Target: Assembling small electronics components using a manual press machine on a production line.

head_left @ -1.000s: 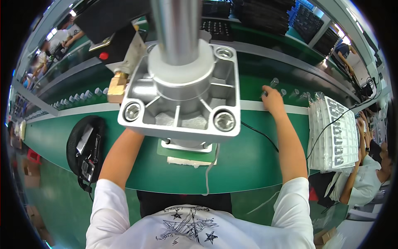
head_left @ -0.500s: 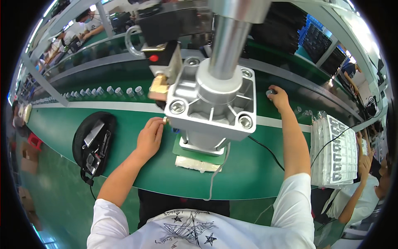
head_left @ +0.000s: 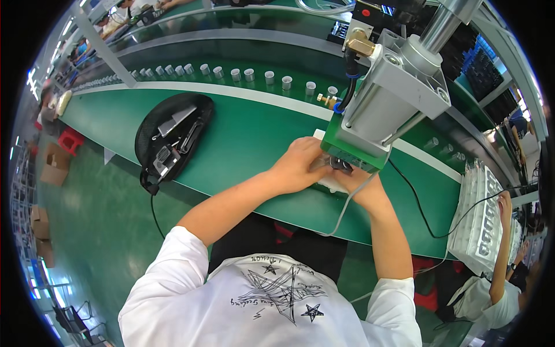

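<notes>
Both my hands meet beneath the silver and green pneumatic press (head_left: pixel 381 107) on the green bench. My left hand (head_left: pixel 299 166) comes in from the left, its fingers closed at the base of the press. Across from it, my right hand (head_left: pixel 359 184) is also closed, its fingers partly hidden under the press's green plate. Between them shows a small dark, shiny part (head_left: pixel 341 164); whether it is held or belongs to the press I cannot tell. Under the hands a pale pad (head_left: pixel 332 184) is partly covered.
Several small whitish cups (head_left: pixel 269 77) stand in a row along the dark green conveyor behind the bench. An open black case (head_left: pixel 173 139) with metal pieces lies at left. Stacked clear trays (head_left: pixel 483 217) stand at right, near a co-worker's arm (head_left: pixel 502 248). A black cable (head_left: pixel 413 194) crosses the bench.
My right hand has come from a small cup on the conveyor to the base of the press. My left hand has left the brass fitting and joined it there. The whole view has shifted.
</notes>
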